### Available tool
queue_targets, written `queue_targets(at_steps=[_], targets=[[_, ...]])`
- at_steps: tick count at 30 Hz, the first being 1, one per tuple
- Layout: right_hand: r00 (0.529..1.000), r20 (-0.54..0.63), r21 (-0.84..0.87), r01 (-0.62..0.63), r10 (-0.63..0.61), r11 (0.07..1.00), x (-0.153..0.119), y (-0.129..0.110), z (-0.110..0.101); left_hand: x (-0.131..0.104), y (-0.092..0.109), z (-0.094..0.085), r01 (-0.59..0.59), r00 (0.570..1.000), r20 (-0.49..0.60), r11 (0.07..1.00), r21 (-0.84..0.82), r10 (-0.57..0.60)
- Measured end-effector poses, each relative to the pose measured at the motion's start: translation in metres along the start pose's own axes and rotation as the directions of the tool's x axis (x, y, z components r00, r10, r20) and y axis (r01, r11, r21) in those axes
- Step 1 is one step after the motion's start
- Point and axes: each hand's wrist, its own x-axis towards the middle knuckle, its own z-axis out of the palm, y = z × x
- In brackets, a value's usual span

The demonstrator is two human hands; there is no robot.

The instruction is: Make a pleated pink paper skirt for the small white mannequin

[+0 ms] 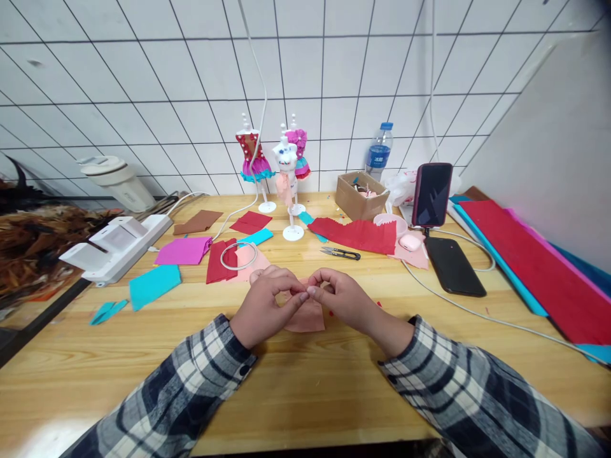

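My left hand (270,299) and my right hand (341,296) meet over the middle of the table, thumbs and forefingers pinched close together. Between them is a piece of salmon-pink crepe paper (306,318), its lower part showing beneath the fingers. The pinched edge is mostly hidden by the fingertips. Just beyond the hands lie black thread snips (340,253). To their left, a white ring of cable (238,256) rests over folded dark red paper (218,262) and a pink sheet (251,259). Small mannequins stand farther back, the nearest one (287,162) partly dressed in white and pink.
At the back right are a cardboard box (360,197), a water bottle (379,149) and an upright phone (432,191). A long red strip (353,235) and a black phone (453,266) lie nearer. A cable (449,292) crosses the right side. Blue paper (155,285) lies left.
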Motion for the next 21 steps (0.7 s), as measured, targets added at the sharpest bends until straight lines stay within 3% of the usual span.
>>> queue_targets(at_steps=[4,7,9,11,13,16,21], targets=[[0.999,-0.039,0.084,0.012,-0.008,0.996,0.001,0.004,-0.002,0.0,-0.001,-0.001,-0.054,0.998,0.012,0.991,-0.124,0.056],[0.973,-0.213,0.039,0.096,-0.085,0.995,0.0,0.004,-0.009,0.0,-0.002,-0.003,-0.009,1.0,-0.006,0.981,-0.196,0.008],[0.901,-0.288,-0.21,0.271,-0.324,0.94,-0.002,0.004,-0.014,-0.001,-0.003,-0.003,0.064,0.997,-0.034,0.976,-0.209,-0.073],[0.802,-0.202,-0.458,0.43,-0.562,0.778,-0.004,0.004,-0.016,-0.001,-0.002,-0.003,0.102,0.993,-0.046,0.974,-0.201,-0.113],[0.746,-0.075,-0.571,0.512,-0.662,0.642,-0.007,0.005,-0.015,-0.001,-0.002,-0.003,0.092,0.994,-0.035,0.979,-0.181,-0.1],[0.743,-0.009,-0.61,0.526,-0.67,0.592,-0.009,0.008,-0.011,-0.002,0.0,-0.003,0.059,0.997,-0.035,0.992,-0.11,-0.063],[0.779,-0.004,-0.62,0.491,-0.627,0.613,-0.011,0.008,-0.007,-0.006,0.0,0.001,-0.011,0.993,-0.113,0.993,0.119,0.024]])
